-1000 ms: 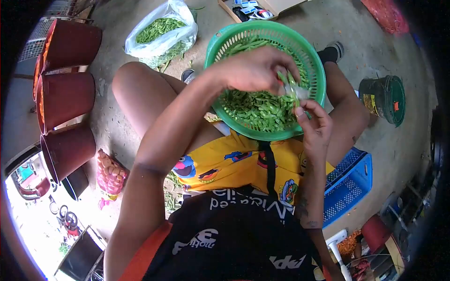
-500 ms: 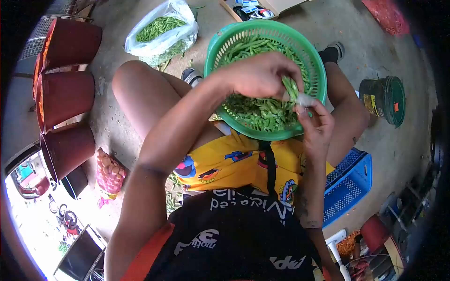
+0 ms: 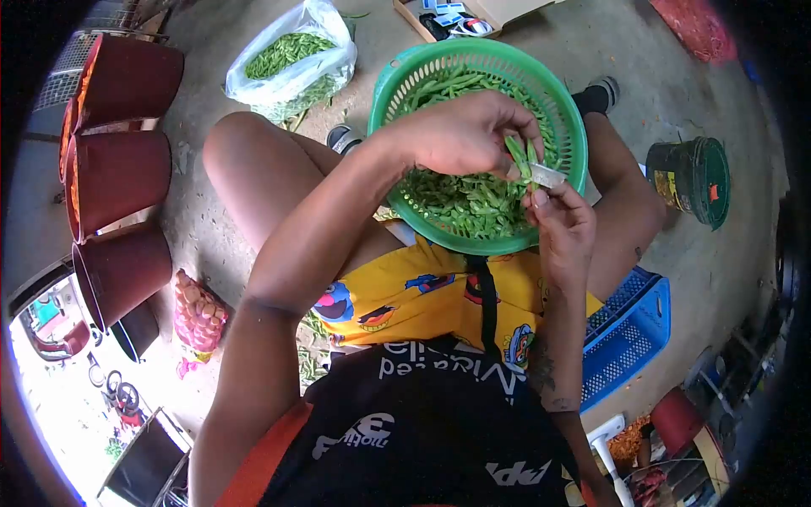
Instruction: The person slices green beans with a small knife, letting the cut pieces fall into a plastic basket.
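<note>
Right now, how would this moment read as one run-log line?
left hand: gripping green pods | right hand: at their lower ends | blade: between hands | green basket: below, holding cut-looking pieces

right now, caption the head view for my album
Left hand, right hand, blade and green pods over a green basket

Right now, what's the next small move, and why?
Probably ease the right hand's fingertips slightly clear of the short, pale metal blade: it lies against the slim green pods, close beside those fingertips, above the round green plastic basket.
</note>
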`<action>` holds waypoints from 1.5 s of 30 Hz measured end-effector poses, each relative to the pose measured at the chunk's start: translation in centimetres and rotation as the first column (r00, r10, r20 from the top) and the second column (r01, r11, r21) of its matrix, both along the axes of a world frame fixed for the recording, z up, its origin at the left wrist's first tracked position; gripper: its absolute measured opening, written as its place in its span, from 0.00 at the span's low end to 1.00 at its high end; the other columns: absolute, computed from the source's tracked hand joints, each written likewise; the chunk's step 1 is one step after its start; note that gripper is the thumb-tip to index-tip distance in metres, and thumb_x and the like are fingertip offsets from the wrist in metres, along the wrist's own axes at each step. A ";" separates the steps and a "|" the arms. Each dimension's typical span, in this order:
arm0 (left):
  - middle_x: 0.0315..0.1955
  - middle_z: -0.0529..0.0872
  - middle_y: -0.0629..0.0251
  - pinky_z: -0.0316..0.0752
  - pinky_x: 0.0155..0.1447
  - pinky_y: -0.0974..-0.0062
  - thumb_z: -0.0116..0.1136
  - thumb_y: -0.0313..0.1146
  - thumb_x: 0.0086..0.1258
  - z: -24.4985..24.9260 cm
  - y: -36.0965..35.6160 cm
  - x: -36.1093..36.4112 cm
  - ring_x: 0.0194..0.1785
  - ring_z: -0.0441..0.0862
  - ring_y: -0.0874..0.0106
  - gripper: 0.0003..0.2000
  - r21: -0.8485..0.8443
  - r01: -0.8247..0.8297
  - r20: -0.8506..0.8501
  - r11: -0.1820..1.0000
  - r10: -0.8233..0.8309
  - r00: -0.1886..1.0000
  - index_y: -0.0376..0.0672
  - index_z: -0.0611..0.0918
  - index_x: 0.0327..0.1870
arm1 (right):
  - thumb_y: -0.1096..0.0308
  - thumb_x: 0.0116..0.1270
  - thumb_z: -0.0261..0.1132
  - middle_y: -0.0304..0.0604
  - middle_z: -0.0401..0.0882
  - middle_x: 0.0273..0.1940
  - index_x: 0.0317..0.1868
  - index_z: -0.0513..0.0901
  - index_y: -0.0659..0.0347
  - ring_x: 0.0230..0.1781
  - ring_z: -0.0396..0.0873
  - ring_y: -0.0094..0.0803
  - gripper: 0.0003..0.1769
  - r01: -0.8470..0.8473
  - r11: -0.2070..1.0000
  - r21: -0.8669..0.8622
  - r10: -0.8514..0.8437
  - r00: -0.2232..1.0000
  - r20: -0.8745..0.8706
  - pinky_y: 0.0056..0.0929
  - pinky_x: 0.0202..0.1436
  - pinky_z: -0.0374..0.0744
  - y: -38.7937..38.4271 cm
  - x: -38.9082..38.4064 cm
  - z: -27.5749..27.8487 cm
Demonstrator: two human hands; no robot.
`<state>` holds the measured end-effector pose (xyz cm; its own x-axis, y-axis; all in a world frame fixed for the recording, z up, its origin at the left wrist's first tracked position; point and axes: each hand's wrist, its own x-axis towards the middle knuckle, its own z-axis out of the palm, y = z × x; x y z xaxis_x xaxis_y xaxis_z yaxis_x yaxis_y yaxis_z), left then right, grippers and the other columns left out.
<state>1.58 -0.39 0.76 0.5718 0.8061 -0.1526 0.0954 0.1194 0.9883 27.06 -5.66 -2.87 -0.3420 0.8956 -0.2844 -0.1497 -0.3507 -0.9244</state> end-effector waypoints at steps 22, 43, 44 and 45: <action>0.51 0.87 0.67 0.80 0.62 0.74 0.69 0.16 0.65 0.2 0.6 -1.3 0.55 0.84 0.76 0.19 0.002 -0.023 0.041 1.000 0.023 0.999 0.35 0.85 0.58 | 0.73 0.78 0.72 0.39 0.87 0.45 0.56 0.86 0.70 0.45 0.82 0.23 0.12 0.053 0.997 0.058 -0.051 0.998 -0.027 0.22 0.53 0.78 0.0 -0.4 0.3; 0.40 0.87 0.70 0.78 0.50 0.78 0.70 0.18 0.64 0.3 -0.3 -0.5 0.43 0.82 0.79 0.18 -0.029 0.041 0.059 0.999 -0.039 0.997 0.37 0.85 0.56 | 0.75 0.77 0.72 0.36 0.86 0.48 0.57 0.86 0.69 0.46 0.83 0.22 0.12 0.105 0.990 0.097 -0.095 0.990 -0.100 0.23 0.54 0.79 -0.1 -1.9 0.2; 0.42 0.86 0.72 0.79 0.52 0.80 0.70 0.18 0.66 0.3 0.0 -0.9 0.43 0.82 0.81 0.16 0.011 0.038 0.021 0.999 -0.038 0.999 0.37 0.85 0.55 | 0.76 0.77 0.72 0.36 0.86 0.47 0.57 0.86 0.69 0.46 0.83 0.22 0.12 0.107 0.991 0.075 -0.100 0.990 -0.098 0.23 0.55 0.80 -0.2 -2.0 0.5; 0.44 0.87 0.71 0.80 0.55 0.79 0.70 0.19 0.68 0.5 0.4 -1.5 0.47 0.84 0.80 0.16 0.002 0.006 -0.035 1.000 -0.006 0.999 0.36 0.85 0.56 | 0.76 0.77 0.72 0.36 0.86 0.47 0.57 0.86 0.69 0.46 0.83 0.22 0.12 0.107 0.991 0.076 -0.099 0.990 -0.100 0.23 0.55 0.80 -0.2 -1.7 0.4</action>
<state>0.07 0.03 1.21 0.5711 0.8029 -0.1711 0.1304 0.1171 0.9845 25.37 -5.88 -2.42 -0.2688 0.9463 -0.1798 -0.2700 -0.2532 -0.9290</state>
